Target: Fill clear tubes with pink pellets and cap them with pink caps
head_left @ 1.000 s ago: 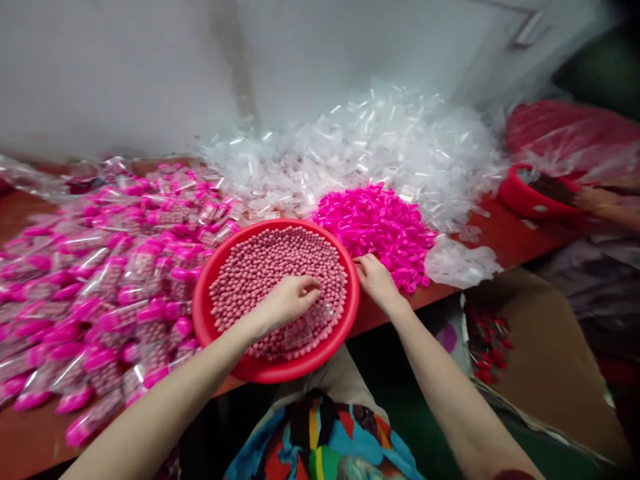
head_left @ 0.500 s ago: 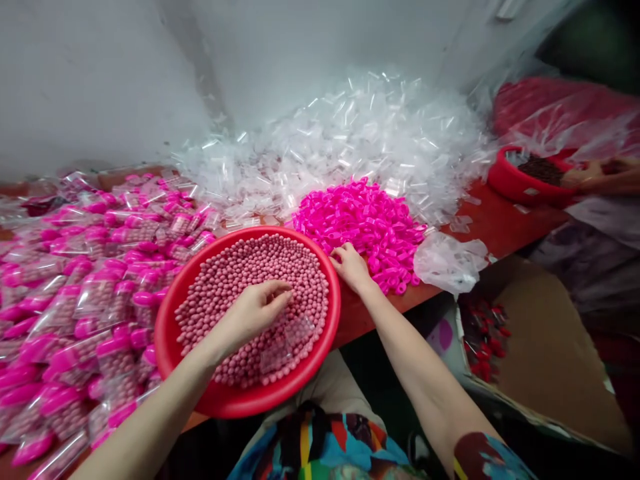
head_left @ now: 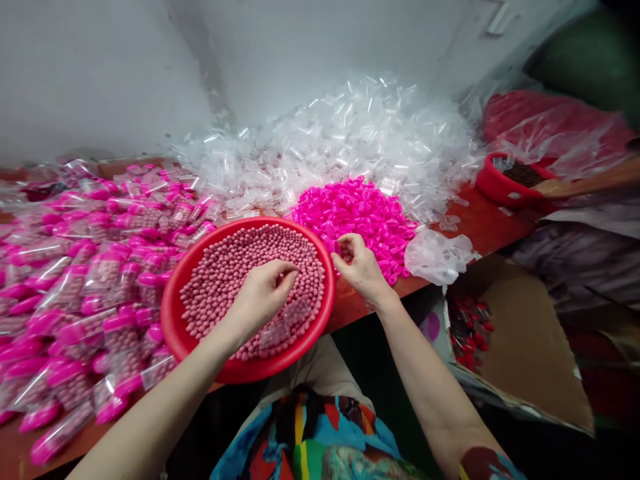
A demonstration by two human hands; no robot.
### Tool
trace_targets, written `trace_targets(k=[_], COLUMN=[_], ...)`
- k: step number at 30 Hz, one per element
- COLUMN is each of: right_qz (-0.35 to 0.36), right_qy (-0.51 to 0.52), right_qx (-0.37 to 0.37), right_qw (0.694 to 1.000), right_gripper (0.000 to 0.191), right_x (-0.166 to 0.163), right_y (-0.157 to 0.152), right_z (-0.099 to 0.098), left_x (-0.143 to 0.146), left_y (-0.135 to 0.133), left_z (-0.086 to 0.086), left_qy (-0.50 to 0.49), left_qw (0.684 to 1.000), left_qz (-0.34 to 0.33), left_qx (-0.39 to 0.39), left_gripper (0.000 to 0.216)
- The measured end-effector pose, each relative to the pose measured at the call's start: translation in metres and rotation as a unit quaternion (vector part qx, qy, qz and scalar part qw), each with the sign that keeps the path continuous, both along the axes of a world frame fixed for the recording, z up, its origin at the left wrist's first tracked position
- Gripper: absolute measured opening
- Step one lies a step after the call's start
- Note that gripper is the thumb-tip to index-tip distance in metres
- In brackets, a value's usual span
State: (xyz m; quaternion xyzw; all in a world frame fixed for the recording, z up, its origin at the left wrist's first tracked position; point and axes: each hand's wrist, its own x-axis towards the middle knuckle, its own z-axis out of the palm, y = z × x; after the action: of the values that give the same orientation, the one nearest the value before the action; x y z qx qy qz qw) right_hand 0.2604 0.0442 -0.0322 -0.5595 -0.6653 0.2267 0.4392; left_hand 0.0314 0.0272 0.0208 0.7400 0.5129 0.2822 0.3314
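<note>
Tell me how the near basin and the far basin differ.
The near basin holds pink beads; the far basin holds dark brown pieces.
The wearer's left hand is over the near basin; a co-worker's hand is at the far basin.
Both basins are red and stand on the same table.

You have: one smooth, glossy plastic basin [head_left: 171, 313]; smooth beads [head_left: 225, 273]; shiny plastic pink pieces [head_left: 360, 207]; cloth garment [head_left: 310, 447]; matt cardboard box [head_left: 525, 340].

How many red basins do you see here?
2. One large basin, holding pink beads, is front and centre, beneath the left hand. The other basin, with dark contents, is farther right, at a co-worker's hand. Others may be hidden.
</note>
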Motion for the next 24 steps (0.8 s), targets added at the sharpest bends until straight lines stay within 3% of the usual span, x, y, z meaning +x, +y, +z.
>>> trace_targets(k=[3,8,11,13,17,21,24], right_qz=[0.027,0.073,0.057,0.085,0.233,0.228,0.195], right_qy=[-0.04,-0.078,-0.113,-0.115,-0.025,0.114,0.148], right_qx=[0.026,0.039,0.066,0.06,-0.057,-0.123,-0.133], right_qw=[0.998,0.993,0.99,0.988,0.971,0.959,0.96], right_gripper=[0.04,0.034,0.038,0.035,0.029,0.027,0.025], right_x=[-0.014,-0.037,-0.05,-0.059,-0.077,-0.094,-0.101], right_y=[-0.011,-0.01,-0.01,-0.015,-0.027,-0.028,-0.024], right_z=[0.015,0.018,0.018,0.019,0.02,0.012,0.009], left_x=[-0.005,-0.026,-0.036,-0.041,-0.049,-0.052,-0.053], left_y=[-0.005,-0.012,-0.012,-0.012,-0.014,-0.022,-0.026], left_z=[-0.002,-0.019,-0.031,-0.034,-0.029,-0.025,-0.026], left_qy=[0.02,0.255,0.301,0.269,0.145,0.063,0.004], left_qw=[1.0,0.966,0.951,0.962,0.989,0.997,0.999], left_qz=[0.003,-0.052,-0.064,-0.053,-0.03,-0.003,0.03], left_qx=[0.019,0.014,-0.015,-0.009,0.018,0.034,0.017], left_gripper=[0.027,0.022,0.017,0.02,0.034,0.038,0.037])
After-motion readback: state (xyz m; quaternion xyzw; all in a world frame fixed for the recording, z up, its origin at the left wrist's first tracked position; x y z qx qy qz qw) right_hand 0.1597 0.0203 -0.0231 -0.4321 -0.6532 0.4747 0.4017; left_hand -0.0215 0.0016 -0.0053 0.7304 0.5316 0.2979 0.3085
